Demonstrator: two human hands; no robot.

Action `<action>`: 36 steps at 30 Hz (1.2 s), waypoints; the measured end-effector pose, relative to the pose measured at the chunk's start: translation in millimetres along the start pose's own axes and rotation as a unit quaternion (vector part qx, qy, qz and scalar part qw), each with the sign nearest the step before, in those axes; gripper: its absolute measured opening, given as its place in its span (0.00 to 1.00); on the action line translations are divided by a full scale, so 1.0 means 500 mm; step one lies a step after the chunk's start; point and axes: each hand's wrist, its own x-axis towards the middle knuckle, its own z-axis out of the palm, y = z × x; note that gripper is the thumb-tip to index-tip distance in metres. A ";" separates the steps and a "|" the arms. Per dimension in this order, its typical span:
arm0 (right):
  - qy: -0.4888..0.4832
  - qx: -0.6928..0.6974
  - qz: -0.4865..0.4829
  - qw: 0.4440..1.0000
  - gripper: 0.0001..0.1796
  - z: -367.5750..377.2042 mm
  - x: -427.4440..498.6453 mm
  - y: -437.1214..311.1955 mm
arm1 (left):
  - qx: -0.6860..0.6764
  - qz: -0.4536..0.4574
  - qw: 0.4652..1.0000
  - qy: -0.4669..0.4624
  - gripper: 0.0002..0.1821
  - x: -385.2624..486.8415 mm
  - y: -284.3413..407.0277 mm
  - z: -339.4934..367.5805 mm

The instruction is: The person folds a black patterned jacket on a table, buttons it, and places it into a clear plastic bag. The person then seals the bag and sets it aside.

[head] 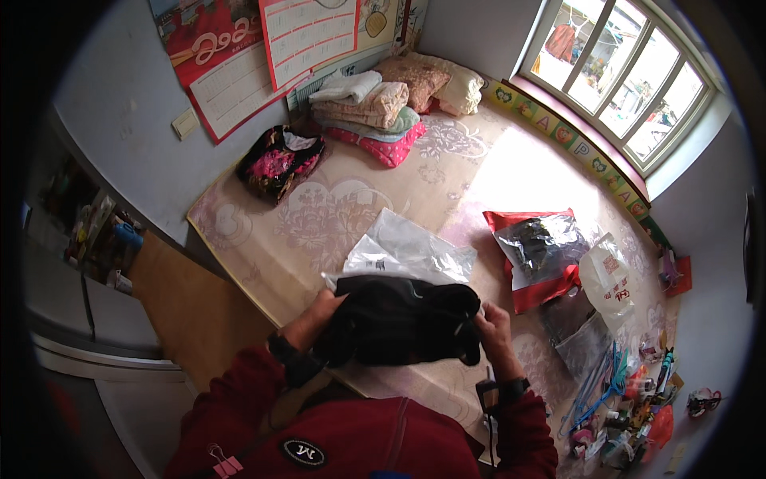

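A black folded cloth item (pixel 413 320), probably a garment, is held up in front of me between my two hands. My left hand (pixel 317 317) grips its left end, with the thumb on top. At the other end, my right hand (pixel 498 335) has its fingers curled in at the edge, by a sliver of pale plastic. Directly behind the black item lies a clear plastic bag (pixel 407 248) with printing on it. Pale plastic also shows along the item's back edge; whether the item is partly inside the bag is hidden.
The bed (pixel 251 239) has a patterned cover. To the right lie a red-edged packet (pixel 538 257), a white printed bag (pixel 607 281), blue hangers (pixel 598 395) and small bottles. Folded bedding (pixel 365 114), pillows (pixel 419 78) and a floral black garment (pixel 278 161) sit farther back.
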 end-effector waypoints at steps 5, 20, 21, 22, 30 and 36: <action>0.109 -0.048 -0.227 0.967 0.13 -0.029 0.220 -0.143 | -0.020 0.159 0.986 0.051 0.22 0.171 0.223 0.027; 0.131 -0.067 0.180 0.973 0.05 0.055 0.186 0.448 | -0.049 -0.064 0.958 0.275 0.15 0.228 -0.277 -0.117; 0.165 -0.081 0.254 0.950 0.08 0.083 0.153 0.491 | -0.044 -0.141 0.949 0.277 0.16 0.208 -0.343 -0.120; 0.162 -0.059 0.205 0.963 0.09 0.094 0.111 0.521 | -0.032 -0.129 0.942 0.308 0.17 0.189 -0.400 -0.122; 0.126 -0.028 0.188 0.974 0.33 0.082 0.027 0.449 | -0.103 -0.123 0.967 0.201 0.30 0.146 -0.463 -0.173; 0.017 -0.092 0.220 0.971 0.30 0.114 0.062 0.353 | -0.037 -0.139 0.975 0.169 0.25 0.152 -0.385 -0.127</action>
